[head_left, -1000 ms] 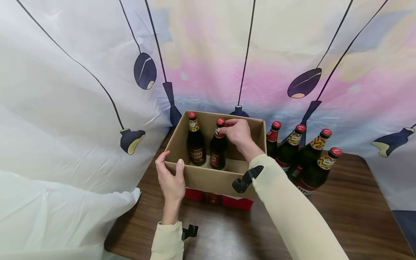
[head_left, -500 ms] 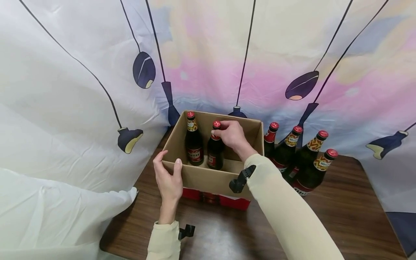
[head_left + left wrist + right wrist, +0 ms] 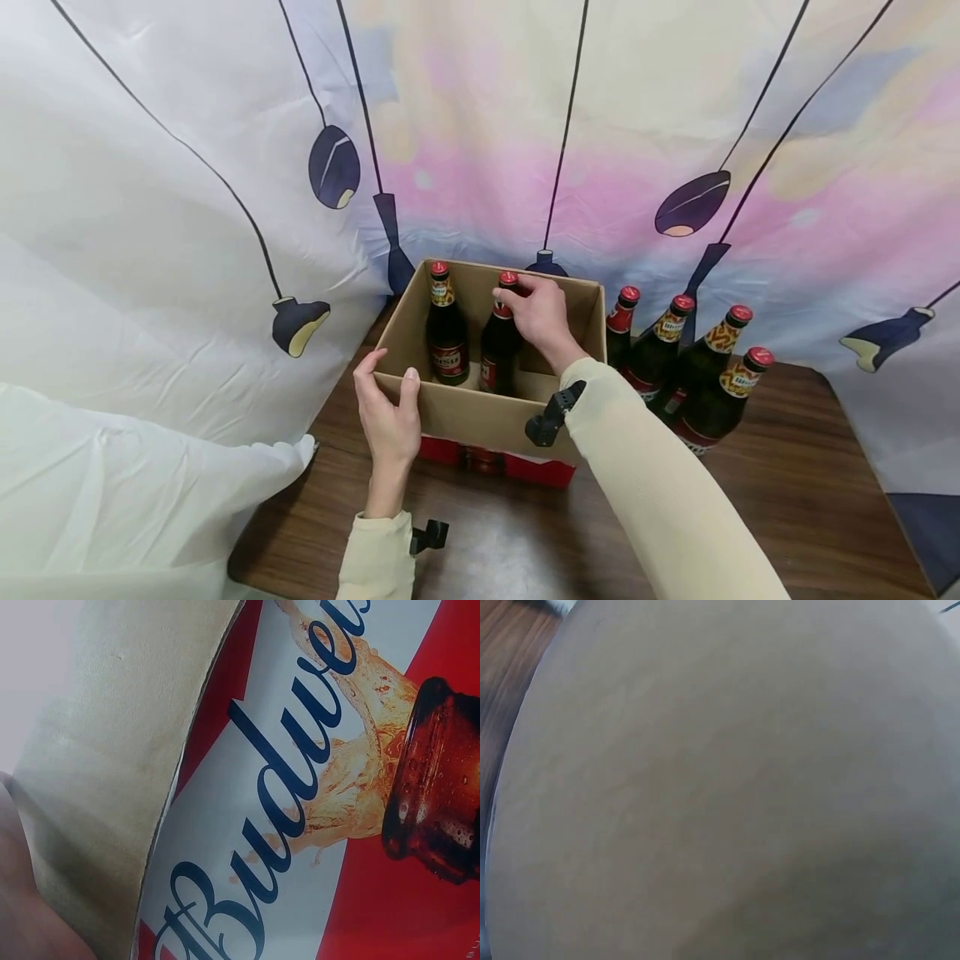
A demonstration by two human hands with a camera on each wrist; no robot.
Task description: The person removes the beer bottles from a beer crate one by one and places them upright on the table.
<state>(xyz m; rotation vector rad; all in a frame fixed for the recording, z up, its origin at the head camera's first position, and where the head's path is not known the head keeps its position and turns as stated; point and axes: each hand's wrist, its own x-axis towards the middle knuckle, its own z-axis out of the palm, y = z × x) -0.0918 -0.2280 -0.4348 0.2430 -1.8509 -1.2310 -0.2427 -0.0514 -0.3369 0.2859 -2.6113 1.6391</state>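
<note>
An open cardboard box (image 3: 468,414) stands on the table, with red print on its outside. My left hand (image 3: 392,421) grips its near left corner, thumb at the front flap and fingers over the left edge. Inside the box, my right hand (image 3: 542,315) pinches the neck of a dark beer bottle (image 3: 499,354) just under its red cap. A second beer bottle (image 3: 447,337) stands upright to its left. In the left wrist view, part of the left hand (image 3: 34,900) lies by the bare cardboard flap (image 3: 112,750). Cardboard fills most of the right wrist view; the right hand is hidden there.
Several more beer bottles (image 3: 708,400) with red caps stand close together on the wooden table (image 3: 810,475), right of the box. A printed curtain (image 3: 480,125) hangs behind the table. White cloth (image 3: 150,492) covers the left side.
The neck of the held bottle leaned slightly left and nearer, then came back right. My right hand moved with it. My left hand stays on the box corner.
</note>
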